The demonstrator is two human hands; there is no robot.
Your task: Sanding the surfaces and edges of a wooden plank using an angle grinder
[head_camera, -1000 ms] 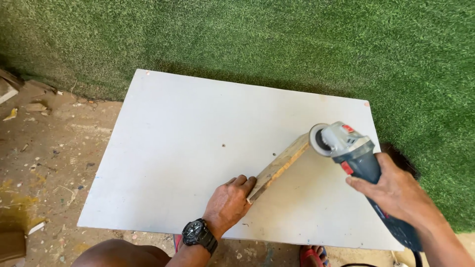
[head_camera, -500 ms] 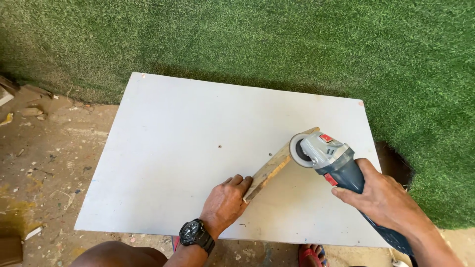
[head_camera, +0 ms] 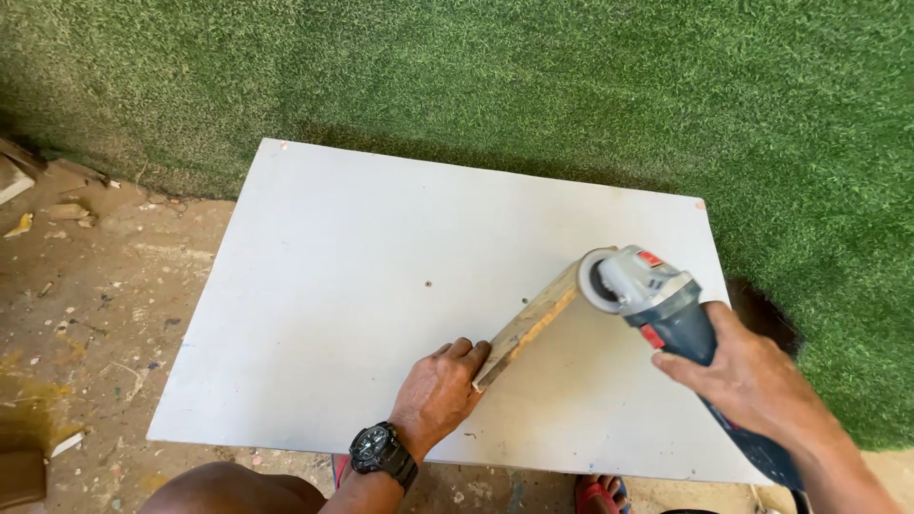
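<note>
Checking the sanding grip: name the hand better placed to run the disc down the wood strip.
Right. The right hand grips the angle grinder, disc at the wood strip far end; the left hand pins its near end.

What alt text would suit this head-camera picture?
A right hand presses an angle grinder against the far end of a wooden strip, steadied by the left hand on a white board beside green turf.

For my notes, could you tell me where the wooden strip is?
On the white board, right of centre: left hand steadies its near end, grinder meets its far end.
</note>
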